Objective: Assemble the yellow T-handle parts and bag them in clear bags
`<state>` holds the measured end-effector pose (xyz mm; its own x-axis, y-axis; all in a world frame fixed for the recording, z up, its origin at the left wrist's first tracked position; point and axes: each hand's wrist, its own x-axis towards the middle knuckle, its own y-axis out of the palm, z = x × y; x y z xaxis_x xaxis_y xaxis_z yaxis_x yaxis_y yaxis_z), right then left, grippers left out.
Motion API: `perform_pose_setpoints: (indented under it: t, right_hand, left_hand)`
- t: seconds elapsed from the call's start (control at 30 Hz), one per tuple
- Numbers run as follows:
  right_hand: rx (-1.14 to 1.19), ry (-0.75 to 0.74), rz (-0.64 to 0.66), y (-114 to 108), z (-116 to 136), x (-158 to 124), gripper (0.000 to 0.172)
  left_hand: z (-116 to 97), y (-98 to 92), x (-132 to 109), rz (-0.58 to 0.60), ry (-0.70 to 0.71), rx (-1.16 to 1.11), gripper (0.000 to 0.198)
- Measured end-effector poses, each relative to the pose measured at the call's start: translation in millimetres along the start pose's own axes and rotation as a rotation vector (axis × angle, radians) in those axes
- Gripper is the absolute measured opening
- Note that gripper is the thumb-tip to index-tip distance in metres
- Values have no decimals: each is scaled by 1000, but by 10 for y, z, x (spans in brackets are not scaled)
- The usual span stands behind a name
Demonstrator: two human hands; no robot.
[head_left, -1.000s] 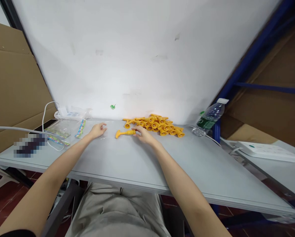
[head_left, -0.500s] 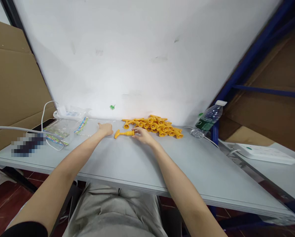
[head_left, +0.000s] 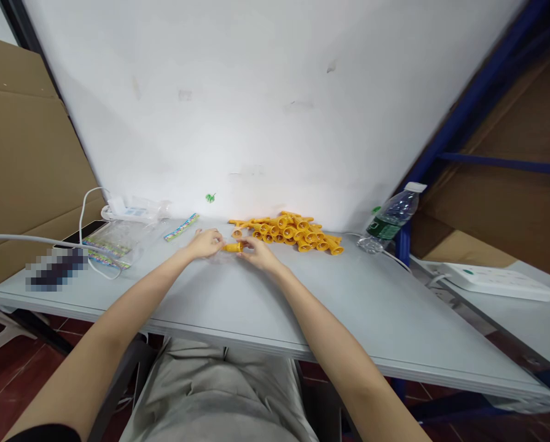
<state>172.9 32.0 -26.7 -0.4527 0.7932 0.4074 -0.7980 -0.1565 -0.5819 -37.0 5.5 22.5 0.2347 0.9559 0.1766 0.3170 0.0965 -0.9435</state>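
Note:
My right hand (head_left: 259,254) grips the flared end of a yellow plastic piece (head_left: 232,247), which lies level just above the table. Its T-shaped end is hidden near my left hand (head_left: 207,243). The left fingers are closed on a clear plastic bag with a colourful printed strip (head_left: 182,228); the clear film seems to surround the left end of the yellow piece, though its edges are hard to make out. Just behind my right hand is a pile of similar yellow pieces (head_left: 288,232) with round, hollow ends.
More clear bags with printed strips (head_left: 107,245) lie at the left, beside a dark phone-like slab and a white power strip (head_left: 132,212). A white cable crosses there. On the right a water bottle (head_left: 390,220) leans near a blue post. A white wall backs the table (head_left: 275,307).
The yellow piece has moved left toward my left hand, and its T-shaped end has gone from sight. My left hand has shifted right with the bag, whose printed strip moved right and up.

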Motion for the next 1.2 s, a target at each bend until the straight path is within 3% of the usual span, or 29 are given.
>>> perform_pose_setpoints:
  t: [0.13, 0.2, 0.27, 0.5, 0.63, 0.8, 0.93, 1.1, 1.2]
  right_hand:
    - [-16, 122, 17, 28, 48, -22, 41]
    - [-27, 177, 27, 39, 77, -20, 39]
    - [-28, 205, 23, 44, 109, -13, 38]
    - [-169, 214, -67, 18, 238, -11, 32]
    - [-95, 195, -16, 45, 249, -3, 24]
    - [77, 261, 9, 65, 187, 84, 29]
    - [107, 278, -26, 59, 186, 158, 31]
    - [154, 277, 115, 107, 234, 260, 31]
    - [71, 286, 80, 170, 244, 340, 33]
  left_hand:
    - [329, -23, -63, -251, -458, -11, 32]
    - [511, -9, -123, -250, -625, 22, 38]
    - [645, 22, -174, -190, -677, 25, 43]
    - [714, 81, -188, -170, -593, -57, 39]
    - [693, 73, -193, -183, -559, -103, 40]
    - [696, 78, -227, -170, -553, -113, 43]
    - [704, 108, -251, -177, -528, -54, 39]
    - [714, 107, -260, -171, -517, -57, 33]
    - [708, 88, -268, -161, -509, -76, 32]
